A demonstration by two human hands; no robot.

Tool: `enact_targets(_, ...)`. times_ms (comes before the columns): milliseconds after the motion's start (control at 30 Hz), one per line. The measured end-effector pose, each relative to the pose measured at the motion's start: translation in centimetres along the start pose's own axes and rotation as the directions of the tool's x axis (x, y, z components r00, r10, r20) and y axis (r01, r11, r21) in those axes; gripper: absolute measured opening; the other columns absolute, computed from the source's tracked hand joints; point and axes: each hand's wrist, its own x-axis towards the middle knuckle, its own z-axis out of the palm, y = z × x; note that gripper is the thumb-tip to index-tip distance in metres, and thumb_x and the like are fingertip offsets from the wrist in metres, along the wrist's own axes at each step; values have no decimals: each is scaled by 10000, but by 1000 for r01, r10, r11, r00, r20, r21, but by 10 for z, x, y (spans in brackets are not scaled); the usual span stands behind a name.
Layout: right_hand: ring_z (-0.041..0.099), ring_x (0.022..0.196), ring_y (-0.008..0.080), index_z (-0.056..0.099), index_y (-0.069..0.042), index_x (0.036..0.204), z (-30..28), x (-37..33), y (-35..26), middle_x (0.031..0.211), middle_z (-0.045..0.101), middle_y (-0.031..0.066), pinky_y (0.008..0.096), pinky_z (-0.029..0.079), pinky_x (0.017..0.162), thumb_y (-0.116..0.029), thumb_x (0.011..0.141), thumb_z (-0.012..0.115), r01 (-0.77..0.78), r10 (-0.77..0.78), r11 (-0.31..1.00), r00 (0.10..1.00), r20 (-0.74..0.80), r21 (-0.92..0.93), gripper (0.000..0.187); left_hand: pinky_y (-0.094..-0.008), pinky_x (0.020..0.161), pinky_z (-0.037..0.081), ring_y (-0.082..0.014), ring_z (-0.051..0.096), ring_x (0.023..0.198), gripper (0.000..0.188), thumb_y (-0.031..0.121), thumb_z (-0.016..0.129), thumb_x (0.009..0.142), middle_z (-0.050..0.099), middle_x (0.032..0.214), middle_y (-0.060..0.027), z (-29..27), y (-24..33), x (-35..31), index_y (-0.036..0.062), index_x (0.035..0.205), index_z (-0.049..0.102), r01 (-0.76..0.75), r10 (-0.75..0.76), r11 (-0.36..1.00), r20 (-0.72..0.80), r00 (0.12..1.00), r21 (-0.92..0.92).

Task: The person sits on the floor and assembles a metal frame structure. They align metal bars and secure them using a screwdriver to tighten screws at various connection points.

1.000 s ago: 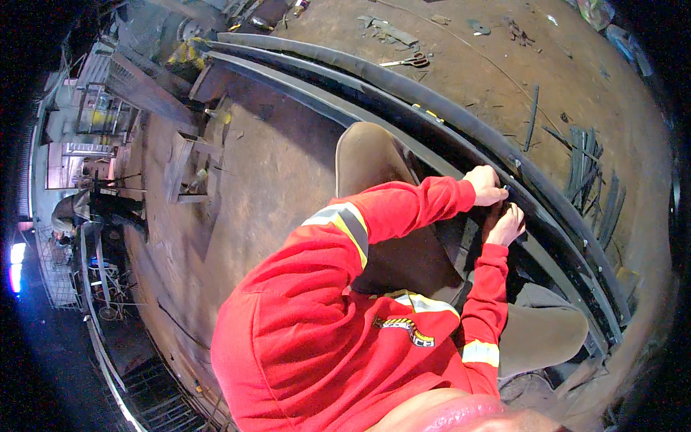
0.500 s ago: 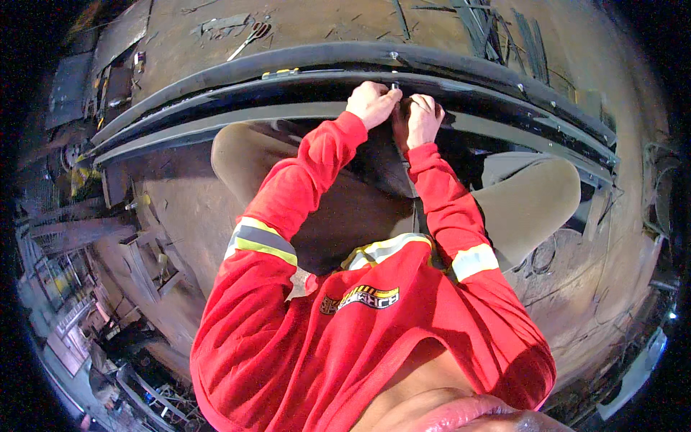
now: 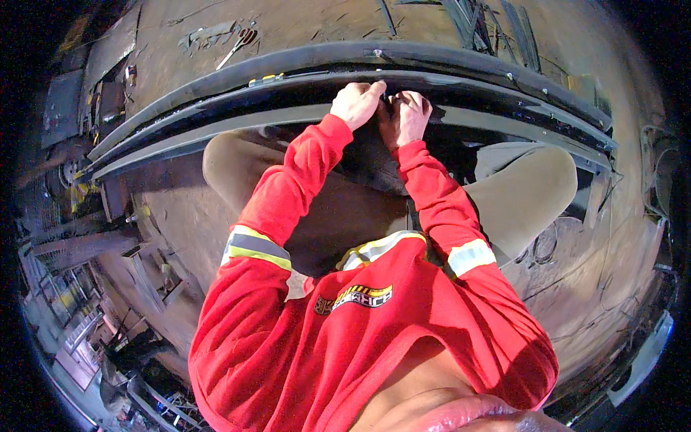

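Observation:
A long dark metal beam (image 3: 461, 60) with several raised edges runs crosswise in front of my bent legs. My left hand (image 3: 355, 105) is over its middle, palm down, thumb and fingers pinched together at the inner edge. Close beside it, my right hand (image 3: 406, 119) is closed with curled fingers, knuckles up. Their fingertips nearly meet over the dark hollow of the beam. Whatever the fingers grip is hidden. Just beyond them, a small shiny bolt (image 3: 378, 53) sticks up from the beam's far edge. A yellow-and-black slim tool (image 3: 267, 79) lies along the beam to the left.
On the floor beyond the beam lie a tool with a pale handle and reddish-brown head (image 3: 238, 46) and dark metal strips (image 3: 471, 25). More bolts (image 3: 510, 76) stand along the beam's right half. Scrap and metal frames (image 3: 155, 270) crowd the left; cables (image 3: 543, 245) lie at right.
The view has shifted slightly, so the beam and floor sit further left. Both hands stay at the beam's middle. A small silvery piece visible at the left fingertips before no longer shows.

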Motion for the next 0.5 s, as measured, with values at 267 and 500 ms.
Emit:
enact_targets(267,522,950,258,613,-51,835,-17,7,-8,904,581,49,421,368,867,-259,682,701,7,1,994,997,74,-114,273,-337,583,479,-231,613,562,415,394,682,738,635,639,-166,-2,14,-9,-19,772,682,-64,91,967,-102,991,248)
enact_targets(500,544,959,252,630,-69,811,-2,2,2,897,616,61,427,363,888,-233,635,724,7,-10,997,999,-40,-75,258,-315,674,470,-217,610,665,443,421,604,792,640,701,-160,3,12,-4,-10,856,683,44,-30,989,-94,995,140)
